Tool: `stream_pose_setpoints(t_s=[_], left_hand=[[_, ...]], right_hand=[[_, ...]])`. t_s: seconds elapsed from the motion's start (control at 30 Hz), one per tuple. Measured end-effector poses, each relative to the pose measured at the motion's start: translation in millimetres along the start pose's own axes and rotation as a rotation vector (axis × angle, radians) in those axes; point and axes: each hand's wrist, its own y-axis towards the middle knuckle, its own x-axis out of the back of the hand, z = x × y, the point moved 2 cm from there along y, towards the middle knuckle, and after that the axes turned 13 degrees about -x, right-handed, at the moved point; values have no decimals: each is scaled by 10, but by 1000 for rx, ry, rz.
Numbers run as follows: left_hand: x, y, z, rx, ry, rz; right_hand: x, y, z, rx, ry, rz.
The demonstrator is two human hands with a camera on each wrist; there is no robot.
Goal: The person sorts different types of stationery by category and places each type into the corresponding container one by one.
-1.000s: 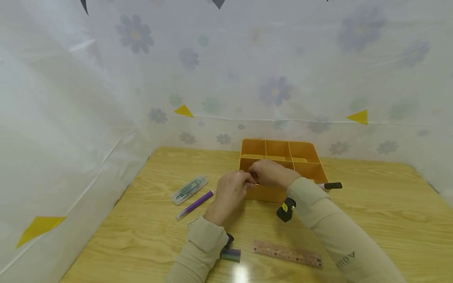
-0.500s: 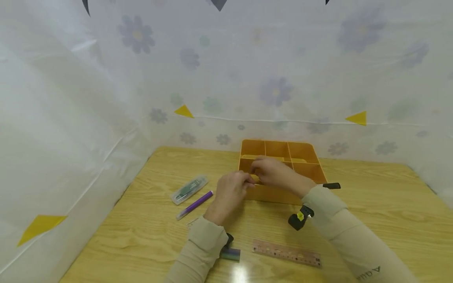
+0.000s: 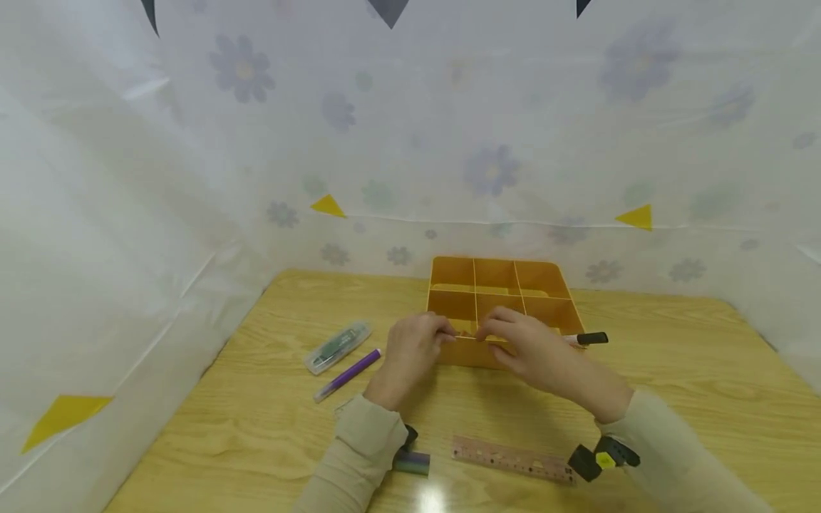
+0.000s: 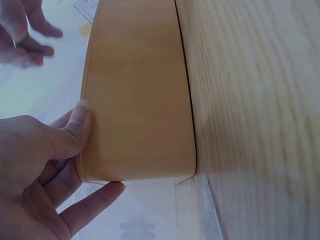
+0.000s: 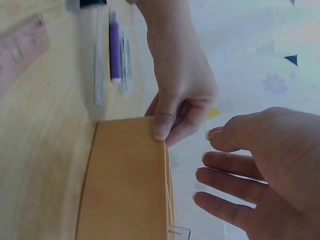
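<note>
My left hand [image 3: 413, 350] grips the front rim of an orange divided storage box [image 3: 471, 351] near its left corner. In the left wrist view the thumb lies on the box's outer wall [image 4: 135, 90], with the other fingers around the corner and behind the rim. My right hand [image 3: 535, 353] hovers at the front rim, farther right, its fingers loosely spread. Seen from the right wrist, that hand [image 5: 260, 170] holds nothing and is apart from the box. A black-capped pen [image 3: 591, 338] sticks out over the box's right side.
Left of the box lie a clear case with green contents [image 3: 336, 348] and a purple marker [image 3: 348, 375]. A pink ruler [image 3: 500, 456] is in front, with a blue-green item [image 3: 412, 463] partly under the left sleeve. A patterned white curtain [image 3: 385, 128] hangs behind the table.
My right hand has drawn back from inside the box's left front area, moving right and toward me, and its fingers have spread. The left hand keeps its grip on the rim.
</note>
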Motion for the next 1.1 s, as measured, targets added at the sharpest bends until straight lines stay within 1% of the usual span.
stream_pose_setpoints(t_s=[0.1,0.37,0.47,0.5,0.57,0.7,0.8,0.93,1.03,1.1], left_hand=[[-5,-4,-4,-2,-5,-8],[-4,-18,5,-1,-22,-21],[-7,-15,5,2,-29,-18],[-7,-13,3,1,-31,-18],[-6,-10,1,-2,-33,-20],[-4,-9,-4,-1,-33,-24],[4,-9,-1,7,-42,-16],[4,-9,-1,29,-42,11],[1,-2,-2,41,-31,31],[2,6,-2,40,-28,35]], right_hand=[[5,-200,44,5,2,1],[-57,-692,26,14,72,65],[-103,-866,-22,-17,76,113],[-121,-917,-42,-33,71,139],[-164,-1006,-75,-44,46,161],[-256,-1137,-125,-62,2,186],[-299,-1216,-144,-142,34,259],[-327,-1303,-153,-240,115,340],[-352,-1322,-161,-274,135,345],[-368,-1323,-174,-302,127,349]])
